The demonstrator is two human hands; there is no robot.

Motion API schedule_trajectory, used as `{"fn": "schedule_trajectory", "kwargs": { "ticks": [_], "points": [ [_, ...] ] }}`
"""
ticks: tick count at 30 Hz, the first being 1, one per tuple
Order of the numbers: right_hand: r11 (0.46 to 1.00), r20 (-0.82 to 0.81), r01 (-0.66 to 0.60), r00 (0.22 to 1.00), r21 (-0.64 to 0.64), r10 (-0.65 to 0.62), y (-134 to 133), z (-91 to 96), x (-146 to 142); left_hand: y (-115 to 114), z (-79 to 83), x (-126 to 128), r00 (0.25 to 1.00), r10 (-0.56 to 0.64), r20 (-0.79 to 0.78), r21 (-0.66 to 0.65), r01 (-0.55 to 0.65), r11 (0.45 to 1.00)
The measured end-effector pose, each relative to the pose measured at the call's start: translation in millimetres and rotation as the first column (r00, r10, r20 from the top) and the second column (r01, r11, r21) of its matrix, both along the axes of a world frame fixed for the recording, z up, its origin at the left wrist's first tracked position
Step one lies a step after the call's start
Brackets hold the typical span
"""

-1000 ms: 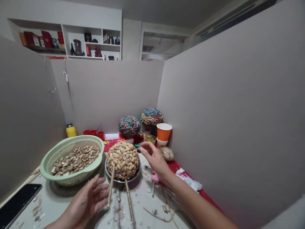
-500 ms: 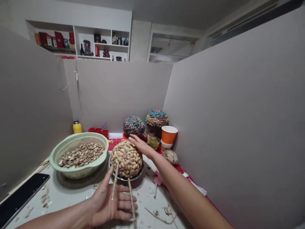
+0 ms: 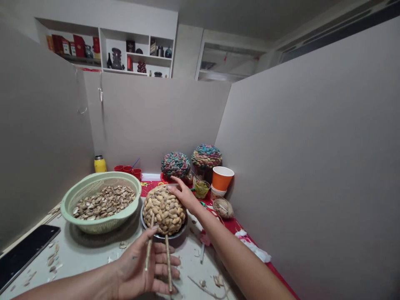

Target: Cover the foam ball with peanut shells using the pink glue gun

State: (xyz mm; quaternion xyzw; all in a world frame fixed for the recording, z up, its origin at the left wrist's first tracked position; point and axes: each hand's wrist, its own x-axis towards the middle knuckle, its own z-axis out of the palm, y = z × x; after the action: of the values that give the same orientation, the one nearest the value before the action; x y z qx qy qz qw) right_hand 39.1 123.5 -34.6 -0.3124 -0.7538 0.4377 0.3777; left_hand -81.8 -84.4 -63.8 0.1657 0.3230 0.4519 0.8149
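A ball covered in tan peanut-like shells (image 3: 164,210) rests in a shallow metal bowl (image 3: 179,233). Two slender twine-wrapped sticks (image 3: 169,262) project from its near side. My left hand (image 3: 150,266) lies palm up beneath the sticks, fingers spread; its thumb crosses the left stick close to the ball. Over the ball's upper right side lies my right hand (image 3: 184,196), fingers extended and touching the shells. Left of the ball, a pale green colander (image 3: 137,204) holds many loose shell halves (image 3: 106,202).
Two multicoloured shell-covered balls (image 3: 175,164) stand at the back. Orange and white paper cups (image 3: 222,179), a twine ball (image 3: 223,207) and a plastic tub (image 3: 201,189) sit right. A phone (image 3: 28,250) lies left; a yellow bottle (image 3: 100,163) stands behind the colander. Grey partitions enclose the table.
The ball has turned slightly and the sticks have shifted a little left. My left thumb has moved onto the left stick. My right hand has slid slightly on the ball.
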Motion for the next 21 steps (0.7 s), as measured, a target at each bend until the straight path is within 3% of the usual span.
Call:
{"fn": "schedule_trajectory", "kwargs": {
  "ticks": [8, 12, 16, 21],
  "points": [
    [1.0, -0.173, -0.01, 0.985, 0.005, 0.011, -9.9, 1.1, 0.8, -5.0, -6.7, 3.3, 0.988, 0.049, -0.148, 0.054, -0.041, 0.998],
    [0.998, -0.247, -0.018, 0.969, 0.062, 0.033, -15.5, 11.1, 6.4, -5.7, -2.9, 6.6, 0.969, 0.088, -0.23, 0.106, -0.065, 0.992],
    [0.97, -0.32, -0.037, 0.94, 0.238, 0.114, -27.0, 36.2, 18.1, -3.1, 5.2, 7.3, 0.926, 0.146, -0.349, 0.22, -0.071, 0.973],
    [0.873, -0.319, -0.056, 0.918, 0.484, 0.235, -46.3, 73.4, 34.4, 8.7, 18.5, 3.8, 0.843, 0.248, -0.478, 0.429, -0.023, 0.903]
  ]
}}
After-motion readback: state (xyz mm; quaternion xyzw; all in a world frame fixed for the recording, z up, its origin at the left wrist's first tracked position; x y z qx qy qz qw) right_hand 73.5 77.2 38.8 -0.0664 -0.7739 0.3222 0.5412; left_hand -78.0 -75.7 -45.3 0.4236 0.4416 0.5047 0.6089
